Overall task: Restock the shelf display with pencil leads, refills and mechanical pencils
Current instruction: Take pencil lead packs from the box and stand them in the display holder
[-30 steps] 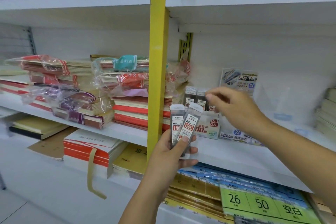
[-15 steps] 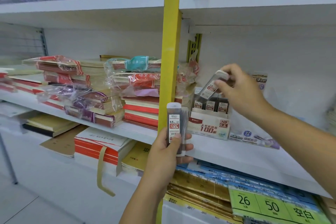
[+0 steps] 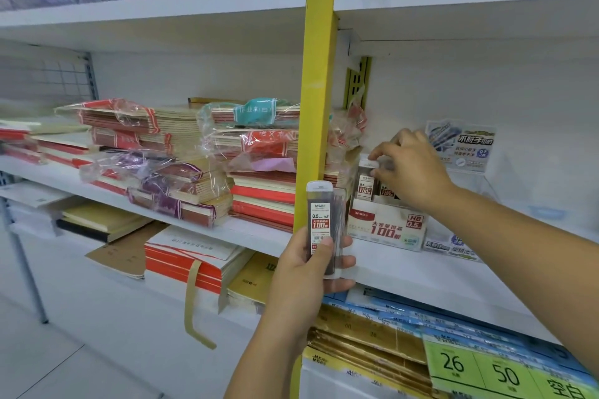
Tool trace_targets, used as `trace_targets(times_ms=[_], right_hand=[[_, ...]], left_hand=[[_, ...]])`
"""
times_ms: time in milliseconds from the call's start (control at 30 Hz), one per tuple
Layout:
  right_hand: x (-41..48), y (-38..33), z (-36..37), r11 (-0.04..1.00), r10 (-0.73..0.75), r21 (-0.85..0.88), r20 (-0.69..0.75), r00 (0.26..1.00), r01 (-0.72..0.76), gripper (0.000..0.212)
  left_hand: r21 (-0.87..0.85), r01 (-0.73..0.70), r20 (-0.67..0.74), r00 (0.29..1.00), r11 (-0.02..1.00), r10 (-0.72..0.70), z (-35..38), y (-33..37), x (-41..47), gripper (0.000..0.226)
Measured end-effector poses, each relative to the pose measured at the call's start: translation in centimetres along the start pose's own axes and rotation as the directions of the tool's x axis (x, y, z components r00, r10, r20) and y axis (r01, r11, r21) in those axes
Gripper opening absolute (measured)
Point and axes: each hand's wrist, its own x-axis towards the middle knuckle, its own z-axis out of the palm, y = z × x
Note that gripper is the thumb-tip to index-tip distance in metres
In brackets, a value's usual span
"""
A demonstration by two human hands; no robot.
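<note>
Left hand [image 3: 308, 272]: grasping one lead tube [image 3: 321, 223] by its lower half, thumb across the label. The tube stands upright, white cap uppermost, in front of the yellow post [image 3: 319, 91] and on the near side of the shelf [image 3: 405, 272] edge.

Right hand [image 3: 411, 172]: farther in and to the right, above the display box [image 3: 385, 230] on that shelf. It pinches the cap of a second tube [image 3: 365, 185] standing upright at the left end of the box. Whether that tube is fully seated cannot be told.

Assessment: the held tube lies left of the box and nearer than it, with its long axis vertical, as the boxed stock stands. The right hand is the closer to the box. The coming move would seem to call for carrying the held tube rightward and farther in, then lowering it cap-up.
</note>
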Motion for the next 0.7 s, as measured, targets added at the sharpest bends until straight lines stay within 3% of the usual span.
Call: trace_targets(times_ms=[100, 167, 267, 333, 400, 467, 700], right_hand=[[-0.9, -0.2, -0.4, 1.0, 0.008, -0.002, -0.032, 0.999, -0.008, 0.029], [-2.5, -1.3, -1.5, 0.983, 0.006, 0.183, -0.071, 0.997, 0.007, 0.025], [-5.6, -3.6, -3.1, 0.809, -0.008, 0.586, 0.101, 0.995, -0.052, 0.018], [-7.1, -4.7, -3.6, 0.649, -0.052, 0.74, 0.278, 0.959, -0.179, 0.022], [-7.8, -5.1, -3.6, 0.546, -0.08, 0.795, 0.363, 0.928, -0.264, 0.029], [-8.0, -4.9, -3.8, 0.507, -0.043, 0.808, 0.371, 0.928, -0.3, 0.031], [-9.2, -2.6, -4.4, 0.3, 0.038, 0.864, 0.413, 0.91, -0.404, 0.013]], left_hand=[[-0.011, 0.025, 0.01, 1.0, 1.0, -0.025, 0.0, 0.0, 0.0, 0.026], [-0.019, 0.041, 0.025, 0.999, 0.999, -0.041, 0.0, 0.0, 0.0, 0.025], [-0.019, 0.05, 0.05, 0.998, 0.999, -0.049, 0.3, 0.0, 0.0, 0.024], [-0.023, 0.054, 0.072, 0.996, 0.998, -0.053, 0.6, 0.1, -0.2, 0.024], [-0.039, 0.064, 0.094, 0.994, 0.997, -0.06, 0.8, 0.1, -0.4, 0.025], [-0.068, 0.077, 0.107, 0.992, 0.995, -0.069, 1.0, 0.0, -0.6, 0.027], [-0.118, 0.12, 0.041, 0.992, 0.986, -0.115, 0.8, -0.6, -0.5, 0.025]])
